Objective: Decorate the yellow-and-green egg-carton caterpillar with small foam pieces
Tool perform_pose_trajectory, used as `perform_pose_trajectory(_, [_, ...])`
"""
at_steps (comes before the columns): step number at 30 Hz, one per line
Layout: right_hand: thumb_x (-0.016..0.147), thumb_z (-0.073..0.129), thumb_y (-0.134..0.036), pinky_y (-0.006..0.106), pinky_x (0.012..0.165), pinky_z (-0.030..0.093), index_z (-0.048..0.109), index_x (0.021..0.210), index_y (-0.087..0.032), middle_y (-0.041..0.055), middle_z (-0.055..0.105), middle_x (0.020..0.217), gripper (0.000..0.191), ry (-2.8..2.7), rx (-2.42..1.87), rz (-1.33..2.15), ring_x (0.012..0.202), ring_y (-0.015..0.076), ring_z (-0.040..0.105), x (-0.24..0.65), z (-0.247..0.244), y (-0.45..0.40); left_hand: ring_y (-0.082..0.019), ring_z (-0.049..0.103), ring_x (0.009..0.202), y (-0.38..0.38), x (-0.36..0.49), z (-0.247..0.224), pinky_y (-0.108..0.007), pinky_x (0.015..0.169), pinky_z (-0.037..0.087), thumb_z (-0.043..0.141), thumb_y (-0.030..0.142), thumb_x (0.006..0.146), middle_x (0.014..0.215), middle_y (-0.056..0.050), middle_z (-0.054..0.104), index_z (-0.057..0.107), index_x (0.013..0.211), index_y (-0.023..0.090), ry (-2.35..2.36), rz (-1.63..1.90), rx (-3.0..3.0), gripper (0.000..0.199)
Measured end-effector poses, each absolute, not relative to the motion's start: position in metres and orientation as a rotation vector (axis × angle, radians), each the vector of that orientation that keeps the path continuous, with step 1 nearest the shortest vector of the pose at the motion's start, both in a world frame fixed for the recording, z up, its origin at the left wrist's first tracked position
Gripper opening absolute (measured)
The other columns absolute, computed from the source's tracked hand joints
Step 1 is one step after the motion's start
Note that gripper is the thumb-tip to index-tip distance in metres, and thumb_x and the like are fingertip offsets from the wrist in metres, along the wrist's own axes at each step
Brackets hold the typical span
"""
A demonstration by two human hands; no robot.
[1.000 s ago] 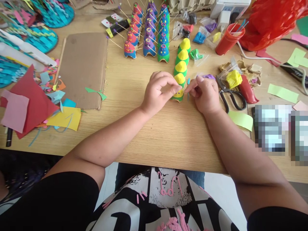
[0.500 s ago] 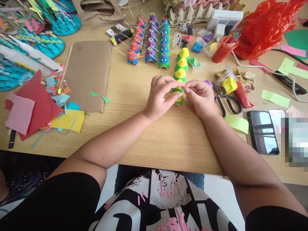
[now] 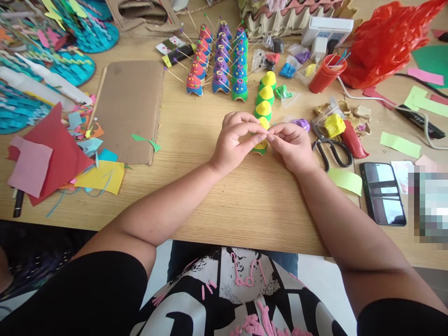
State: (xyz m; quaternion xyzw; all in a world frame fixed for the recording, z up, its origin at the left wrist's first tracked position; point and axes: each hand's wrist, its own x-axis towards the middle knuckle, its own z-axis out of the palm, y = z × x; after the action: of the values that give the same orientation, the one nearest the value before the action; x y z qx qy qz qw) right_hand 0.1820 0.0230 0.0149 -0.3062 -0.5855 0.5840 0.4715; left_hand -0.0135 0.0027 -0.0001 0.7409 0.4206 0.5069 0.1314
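Observation:
My left hand (image 3: 237, 139) and my right hand (image 3: 291, 143) meet fingertip to fingertip over the near end of a green-and-yellow egg-carton caterpillar (image 3: 263, 110). Each hand is closed in a pinch; whatever sits between the fingertips is too small to make out. The caterpillar's near segments are partly covered by my fingers. Behind it stand finished-looking painted caterpillars: a red-and-blue one (image 3: 198, 70), a purple one (image 3: 220, 69) and a blue-and-green one (image 3: 240, 70), with toothpicks sticking out. A lump of purple clay (image 3: 301, 124) lies beyond my right hand.
Scissors (image 3: 332, 147) lie right of my right hand, near yellow clay (image 3: 335, 125) and a phone (image 3: 382, 193). A red cup (image 3: 326, 73) and a red plastic bag (image 3: 381, 46) stand behind. At left are a cardboard sheet (image 3: 128, 107), paper scraps (image 3: 100, 176) and glue bottles (image 3: 52, 79).
My fingertips have come together and dropped slightly toward me, staying pinched. More of the caterpillar's yellow segment shows above them. The objects on the table look unmoved.

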Motion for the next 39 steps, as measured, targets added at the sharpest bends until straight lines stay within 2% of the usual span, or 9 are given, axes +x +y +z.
perform_pose_trajectory(5, [0.078,0.09,-0.065,0.023,0.049,0.044,0.074,0.079,-0.021,-0.0037,0.057,0.062,0.047,-1.435,-0.746,1.411,0.057,0.0096,0.054,0.1822,0.0165,0.0213,-0.018,0.071,0.117,0.0032,-0.0101,-0.0033,-0.042,0.114,0.057,0.061,0.064,0.104,0.109,-0.003,0.075,0.083,0.105,0.031,1.228,1.49,1.992,0.039])
perform_pose_trajectory(11, [0.068,0.1,-0.055,0.02,0.048,0.041,0.077,0.083,-0.02,-0.0053,0.061,0.062,0.045,-1.403,-0.762,1.421,0.053,0.006,0.047,0.1795,0.0149,0.0209,-0.018,0.072,0.115,0.0019,-0.0071,-0.0033,-0.042,0.114,0.058,0.061,0.07,0.101,0.109,-0.003,0.076,0.084,0.102,0.031,1.232,1.502,1.906,0.045])
perform_pose_trajectory(18, [0.068,0.101,-0.055,0.02,0.051,0.044,0.075,0.081,-0.02,-0.0037,0.067,0.068,0.046,-1.346,-0.762,1.418,0.055,0.0054,0.049,0.1774,0.0169,0.0207,-0.019,0.072,0.118,-0.0003,-0.0091,-0.0008,-0.042,0.113,0.059,0.054,0.065,0.108,0.113,-0.004,0.076,0.082,0.113,0.032,1.203,1.521,1.931,0.043])
perform_pose_trajectory(24, [0.066,0.101,-0.056,0.021,0.048,0.042,0.073,0.081,-0.021,-0.006,0.06,0.061,0.047,-1.358,-0.742,1.441,0.05,0.0051,0.043,0.1777,0.019,0.0207,-0.019,0.071,0.116,-0.0016,-0.0103,0.003,-0.042,0.112,0.057,0.065,0.058,0.106,0.112,-0.003,0.078,0.08,0.113,0.032,1.166,1.501,2.073,0.031])
perform_pose_trajectory(28, [0.066,0.101,-0.058,0.021,0.049,0.044,0.074,0.082,-0.021,-0.0052,0.062,0.063,0.048,-1.376,-0.765,1.454,0.052,0.0062,0.046,0.1786,0.0193,0.0197,-0.018,0.071,0.112,-0.0008,-0.0095,0.0025,-0.041,0.109,0.057,0.067,0.055,0.105,0.108,-0.001,0.077,0.081,0.109,0.033,1.166,1.524,2.092,0.027])
perform_pose_trajectory(34, [0.075,0.096,-0.058,0.022,0.051,0.043,0.074,0.085,-0.02,-0.006,0.058,0.062,0.045,-1.393,-0.735,1.457,0.052,0.0055,0.046,0.1792,0.0172,0.0184,-0.017,0.072,0.11,-0.0004,-0.008,0.0003,-0.04,0.107,0.058,0.066,0.058,0.105,0.104,-0.001,0.077,0.083,0.103,0.032,1.2,1.548,2.008,0.032])
perform_pose_trajectory(39, [0.073,0.096,-0.06,0.023,0.053,0.047,0.071,0.082,-0.022,-0.0063,0.057,0.061,0.047,-1.358,-0.73,1.458,0.053,0.0071,0.049,0.1758,0.0189,0.0183,-0.018,0.071,0.111,-0.0008,-0.0082,-0.0009,-0.041,0.111,0.058,0.064,0.062,0.104,0.106,-0.002,0.076,0.084,0.105,0.033,1.2,1.539,1.959,0.035])
